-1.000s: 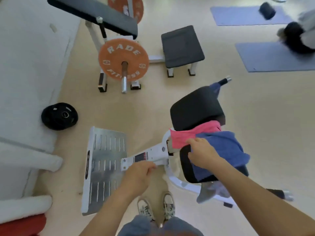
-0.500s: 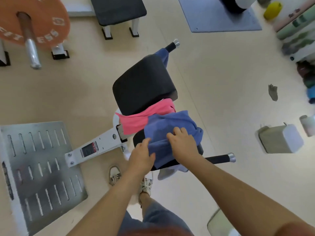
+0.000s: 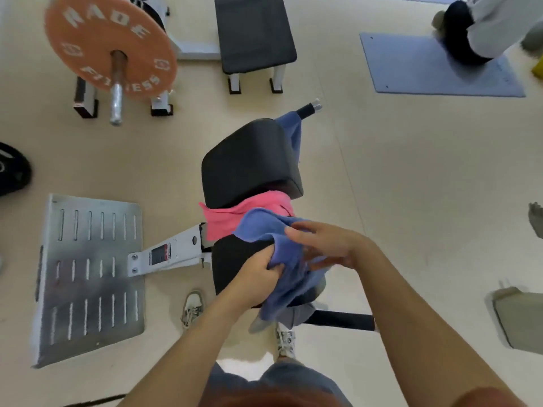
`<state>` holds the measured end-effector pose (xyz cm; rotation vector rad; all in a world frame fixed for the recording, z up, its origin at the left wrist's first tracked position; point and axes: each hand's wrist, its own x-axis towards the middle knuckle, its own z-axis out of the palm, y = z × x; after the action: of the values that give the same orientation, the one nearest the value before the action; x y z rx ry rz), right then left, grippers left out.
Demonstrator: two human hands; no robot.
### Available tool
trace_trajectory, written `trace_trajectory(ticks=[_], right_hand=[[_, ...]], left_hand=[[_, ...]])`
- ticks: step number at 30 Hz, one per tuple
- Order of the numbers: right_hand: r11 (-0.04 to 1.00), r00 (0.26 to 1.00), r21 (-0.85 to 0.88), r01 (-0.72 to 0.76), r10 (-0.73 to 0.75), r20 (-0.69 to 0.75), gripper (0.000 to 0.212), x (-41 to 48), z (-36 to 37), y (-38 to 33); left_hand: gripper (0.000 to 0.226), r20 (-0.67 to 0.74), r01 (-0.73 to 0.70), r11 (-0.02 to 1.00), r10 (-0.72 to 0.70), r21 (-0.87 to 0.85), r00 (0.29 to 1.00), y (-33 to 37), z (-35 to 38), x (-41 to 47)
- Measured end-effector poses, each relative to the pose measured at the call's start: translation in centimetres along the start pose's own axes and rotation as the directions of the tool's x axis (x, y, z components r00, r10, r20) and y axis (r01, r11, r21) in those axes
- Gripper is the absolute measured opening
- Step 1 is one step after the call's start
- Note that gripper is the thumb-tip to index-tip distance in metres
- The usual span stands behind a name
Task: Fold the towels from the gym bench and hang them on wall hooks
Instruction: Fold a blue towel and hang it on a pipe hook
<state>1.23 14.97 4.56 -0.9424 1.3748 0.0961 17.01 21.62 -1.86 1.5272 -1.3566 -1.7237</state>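
Note:
A blue towel [image 3: 289, 277] is bunched and lifted off the black padded bench [image 3: 252, 163], hanging down over its near seat pad. My left hand [image 3: 260, 273] grips its left edge. My right hand [image 3: 329, 243] lies over the towel's upper right part with fingers spread, the thumb side tucked into the cloth. A pink towel [image 3: 235, 214] lies across the gap between the two pads, partly under the blue one. Another blue towel [image 3: 293, 130] hangs off the far right side of the back pad. A grey cloth [image 3: 289, 317] dangles below the seat. No wall hooks are in view.
A metal foot plate [image 3: 88, 274] lies at the left on a white arm. An orange weight plate [image 3: 108, 45] on a bar and a black stool [image 3: 254, 33] stand beyond. A blue mat [image 3: 426, 69] with a person on it is at the far right. My shoes [image 3: 192, 308] stand beside the bench.
Both hands have gathered the blue towel and raised it off the seat pad; before, it lay spread on the pad. The camera view has tilted back towards the far equipment.

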Motion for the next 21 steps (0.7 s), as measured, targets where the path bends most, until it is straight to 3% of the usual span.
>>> trace_trajectory(ticks=[2,3,5,6,7,8,9,10,11,13,14,16,18,21], right_hand=[[0.997,1.000,-0.078,0.018,-0.017,0.019,0.062,-1.1,-1.7,0.5],[0.972,0.999,-0.233,0.045,-0.042,0.016,0.059,-1.6,-2.1,0.7],[0.803,0.983,-0.588,0.096,-0.170,-0.072,0.039,-1.8,-2.8,1.9],[0.767,0.954,-0.636,0.089,-0.250,-0.168,0.021,-1.9,-3.2,2.5],[0.810,0.913,-0.578,0.095,-0.303,-0.274,0.015,-2.2,-3.7,3.1],[0.904,0.878,-0.406,0.135,-0.299,-0.374,0.021,-2.5,-4.4,3.8],[0.966,0.866,-0.122,0.229,-0.259,-0.428,0.021,-3.1,-5.1,4.2],[0.925,0.880,0.200,0.323,-0.216,-0.424,0.017,-3.7,-5.9,4.2],[0.798,0.902,0.471,0.376,-0.200,-0.382,0.015,-4.5,-6.4,3.8],[0.538,0.916,0.741,0.401,-0.238,-0.322,0.015,-5.8,-6.8,2.5],[0.482,0.913,0.778,0.403,-0.268,-0.307,0.015,-6.2,-6.6,1.3],[0.473,0.906,0.785,0.401,-0.333,-0.261,0.014,-7.1,-5.3,-1.9],[0.517,0.896,0.759,0.395,-0.399,-0.194,0.016,-7.8,-3.2,-5.7],[0.606,0.875,0.698,0.381,-0.480,-0.062,0.029,-9.0,1.0,-11.2]], left_hand=[[0.019,0.050,-0.017,0.997,0.013,0.078,0.999,2.0,3.0,-0.9],[0.015,0.061,-0.019,0.993,0.012,0.121,0.998,3.0,4.7,-1.4],[0.012,0.054,-0.011,0.985,0.001,0.175,0.999,5.0,7.7,-1.9],[0.011,0.034,-0.003,0.981,-0.004,0.194,0.999,5.8,8.8,-2.1],[0.008,0.009,-0.003,0.981,0.001,0.194,1.000,6.7,9.5,-2.3],[0.006,-0.015,-0.011,0.987,0.014,0.163,1.000,7.4,9.7,-2.6],[0.009,-0.040,-0.021,0.996,0.025,0.090,0.999,8.3,9.6,-3.1],[0.013,-0.063,-0.024,1.000,0.023,-0.014,0.998,9.1,9.2,-3.5],[0.017,-0.087,-0.033,0.991,0.022,-0.130,0.996,9.9,8.5,-4.1],[0.020,-0.228,-0.097,0.964,0.040,-0.247,0.973,11.2,7.0,-5.4],[0.017,-0.331,-0.145,0.955,0.052,-0.261,0.942,11.9,6.2,-6.2],[0.014,-0.482,-0.242,0.898,0.040,-0.366,0.875,13.1,4.5,-8.0],[0.010,-0.576,-0.330,0.798,-0.025,-0.503,0.817,13.9,2.2,-10.0],[0.006,-0.744,-0.461,0.744,-0.072,-0.483,0.664,14.9,-2.1,-13.2]])
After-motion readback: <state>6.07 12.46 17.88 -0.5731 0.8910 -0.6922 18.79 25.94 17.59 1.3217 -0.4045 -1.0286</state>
